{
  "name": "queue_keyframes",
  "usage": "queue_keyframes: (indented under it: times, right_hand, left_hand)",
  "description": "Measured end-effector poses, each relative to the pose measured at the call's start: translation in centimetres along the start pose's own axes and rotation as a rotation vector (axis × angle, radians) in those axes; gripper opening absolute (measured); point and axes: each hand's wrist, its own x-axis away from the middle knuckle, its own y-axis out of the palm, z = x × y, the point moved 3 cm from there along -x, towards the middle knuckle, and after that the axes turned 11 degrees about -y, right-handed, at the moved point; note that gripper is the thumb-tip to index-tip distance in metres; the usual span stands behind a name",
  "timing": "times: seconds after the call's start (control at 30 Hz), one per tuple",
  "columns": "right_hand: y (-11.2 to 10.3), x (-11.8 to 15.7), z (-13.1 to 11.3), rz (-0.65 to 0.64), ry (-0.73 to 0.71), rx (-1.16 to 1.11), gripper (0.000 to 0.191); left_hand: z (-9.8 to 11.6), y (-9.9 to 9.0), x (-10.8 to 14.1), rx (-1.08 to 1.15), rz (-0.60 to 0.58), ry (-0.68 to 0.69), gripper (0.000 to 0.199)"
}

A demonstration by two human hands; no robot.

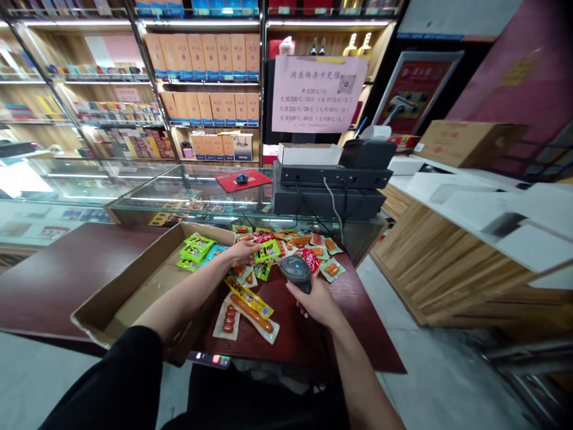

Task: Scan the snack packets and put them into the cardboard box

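Observation:
My left hand (244, 252) pinches a green snack packet (267, 251) above the pile on the dark red table. In my right hand (317, 297) is a dark handheld scanner (295, 270), its head just right of that packet. Sausage packs (299, 240) and red packets (310, 260) lie spread behind both hands. Nearer to me are a yellow packet (249, 295), a long sausage pack (257, 315) and a small sausage pack (228, 319). To the left, a shallow cardboard box (129, 283) holds several green packets (195, 249) and a blue one (213, 254), partly behind my left arm.
A phone (209, 358) lies at the table's near edge. Behind the table stand a glass counter (179, 194), a black cash drawer (329, 200) with cables, and a pink sign (319, 94). Wooden cabinets (447, 251) stand at the right.

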Motion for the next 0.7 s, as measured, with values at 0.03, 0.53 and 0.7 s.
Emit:
queue_keyframes:
  times: [0.03, 0.53, 0.7]
  right_hand:
    - [0.2, 0.0, 0.0, 0.003, 0.003, -0.007, 0.034]
    - [1.6, -0.3, -0.1, 0.024, 0.022, -0.026, 0.028]
    - [1.7, -0.3, 0.0, 0.016, 0.017, -0.027, 0.028]
  left_hand:
    - [-0.1, -0.2, -0.1, 0.029, 0.005, -0.004, 0.036]
    - [-0.5, -0.6, -1.5, -0.045, 0.086, 0.083, 0.044]
    - [-0.6, -0.7, -1.7, -0.063, 0.096, 0.086, 0.046]
